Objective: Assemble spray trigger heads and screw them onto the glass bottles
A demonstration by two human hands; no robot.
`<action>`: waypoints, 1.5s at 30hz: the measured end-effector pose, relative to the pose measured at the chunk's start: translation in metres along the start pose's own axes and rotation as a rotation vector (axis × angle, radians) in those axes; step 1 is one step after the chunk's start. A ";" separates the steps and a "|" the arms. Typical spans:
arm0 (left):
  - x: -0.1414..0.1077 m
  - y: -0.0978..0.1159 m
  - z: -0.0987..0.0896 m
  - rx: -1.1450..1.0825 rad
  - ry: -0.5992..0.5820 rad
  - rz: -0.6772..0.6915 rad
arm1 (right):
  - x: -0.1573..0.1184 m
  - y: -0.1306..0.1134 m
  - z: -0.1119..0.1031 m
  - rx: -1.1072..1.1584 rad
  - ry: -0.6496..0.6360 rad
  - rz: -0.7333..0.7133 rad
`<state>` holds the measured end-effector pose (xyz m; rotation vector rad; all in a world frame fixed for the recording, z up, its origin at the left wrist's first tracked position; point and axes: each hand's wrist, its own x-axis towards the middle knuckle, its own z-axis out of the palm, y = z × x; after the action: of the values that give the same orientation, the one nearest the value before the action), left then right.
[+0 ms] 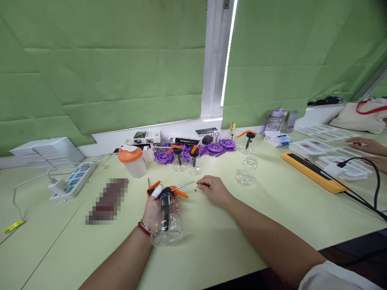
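Observation:
My left hand point(151, 209) is closed around a transparent glass jar point(167, 237) with a black and orange top. Orange levers point(180, 192) stick out to either side of that top, and a thin metal rod point(186, 185) points right from it. A white wrap covers the left thumb. My right hand point(214, 190) hovers low over the table, just beyond the rod's tip, thumb and fingers pinched together. Something tiny may sit between those fingertips; I cannot make it out. Close below them lies a small dark bit point(195, 190) on the table.
Similar jars point(194, 167) with orange levers stand at the back beside purple plastic wheels point(165, 157). An orange-lidded shaker point(136, 165), a power strip point(74, 181) and a loose glass jar point(244, 176) surround the workspace. At right lies a yellow-orange bar point(313, 173), near another person's hands point(363, 144).

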<state>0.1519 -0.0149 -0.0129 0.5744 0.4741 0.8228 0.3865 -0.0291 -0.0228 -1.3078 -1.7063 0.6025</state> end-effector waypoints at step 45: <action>-0.018 -0.010 0.031 1.256 0.230 0.674 | -0.064 -0.054 -0.016 0.220 -0.235 0.069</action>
<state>0.1648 -0.0432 0.0071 1.8804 1.0396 1.1852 0.3766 -0.1084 0.0059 -1.1780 -1.7292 0.9882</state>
